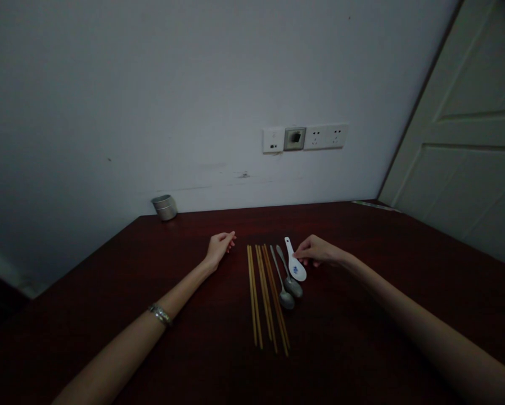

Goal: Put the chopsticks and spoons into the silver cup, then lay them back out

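On a dark red wooden table (362, 315) lie several wooden chopsticks (265, 295) side by side, two metal spoons (287, 284) just right of them, and a white ceramic spoon with a blue mark (295, 264). My right hand (318, 251) rests beside the white spoon, fingertips bent and touching the edge of its bowl. My left hand (220, 247) lies on the table left of the chopsticks, fingers loosely curled, holding nothing. A silver bracelet (160, 314) sits on my left wrist.
A small metal cup (165, 207) stands at the table's far left corner against the white wall. Wall sockets (305, 138) sit above the table. A pale door (467, 140) stands at the right.
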Motion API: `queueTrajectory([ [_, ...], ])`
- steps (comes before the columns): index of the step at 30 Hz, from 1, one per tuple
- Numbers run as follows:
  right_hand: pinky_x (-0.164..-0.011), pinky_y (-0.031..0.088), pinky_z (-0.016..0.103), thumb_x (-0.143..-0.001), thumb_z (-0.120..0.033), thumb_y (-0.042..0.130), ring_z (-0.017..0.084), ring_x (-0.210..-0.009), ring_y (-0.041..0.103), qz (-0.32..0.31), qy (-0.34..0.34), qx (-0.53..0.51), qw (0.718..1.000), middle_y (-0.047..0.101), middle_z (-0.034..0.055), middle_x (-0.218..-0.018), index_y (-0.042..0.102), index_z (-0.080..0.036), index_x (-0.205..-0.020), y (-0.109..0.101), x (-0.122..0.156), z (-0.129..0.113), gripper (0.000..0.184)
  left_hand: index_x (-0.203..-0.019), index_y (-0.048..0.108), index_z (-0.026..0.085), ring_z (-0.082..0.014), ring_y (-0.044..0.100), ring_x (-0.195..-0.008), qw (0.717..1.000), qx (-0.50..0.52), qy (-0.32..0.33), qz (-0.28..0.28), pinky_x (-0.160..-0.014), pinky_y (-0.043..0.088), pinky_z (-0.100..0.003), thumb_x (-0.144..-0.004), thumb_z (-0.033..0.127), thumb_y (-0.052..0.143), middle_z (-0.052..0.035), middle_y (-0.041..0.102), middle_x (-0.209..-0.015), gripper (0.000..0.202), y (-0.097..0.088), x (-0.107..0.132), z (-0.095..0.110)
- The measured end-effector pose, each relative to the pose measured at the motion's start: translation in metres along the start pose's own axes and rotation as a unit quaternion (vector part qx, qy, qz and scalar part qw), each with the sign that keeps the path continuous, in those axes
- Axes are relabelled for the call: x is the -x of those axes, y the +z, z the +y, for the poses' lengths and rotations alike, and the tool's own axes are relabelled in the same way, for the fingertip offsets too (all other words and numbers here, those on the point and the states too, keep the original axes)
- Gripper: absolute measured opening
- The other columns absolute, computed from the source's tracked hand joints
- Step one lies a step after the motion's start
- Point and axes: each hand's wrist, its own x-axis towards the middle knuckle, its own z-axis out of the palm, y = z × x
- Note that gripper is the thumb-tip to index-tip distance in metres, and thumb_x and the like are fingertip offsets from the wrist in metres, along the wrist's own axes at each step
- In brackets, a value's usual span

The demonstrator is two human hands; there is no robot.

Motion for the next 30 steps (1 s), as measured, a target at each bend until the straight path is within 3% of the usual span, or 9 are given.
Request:
queueTrajectory([
  [30,-0.034,0.039,0.014,-0.061,-0.041,0.065,0.007,-0.046,0.05,-0.018,-0.014,-0.016,1.0,0.057,0.0029,-0.055,0.065,-0.01,-0.067,-0.003,-0.0032,0.0091,0.032,-0.066,0.061,0.014,-0.01,0.046,-0.048,0.997,-0.057,0.036,-0.025,-0.046,0.033,-0.021,-0.069,0.049,0.049,0.0,0.052,-0.051,0.038,0.0019,0.0046,-0.0027],
])
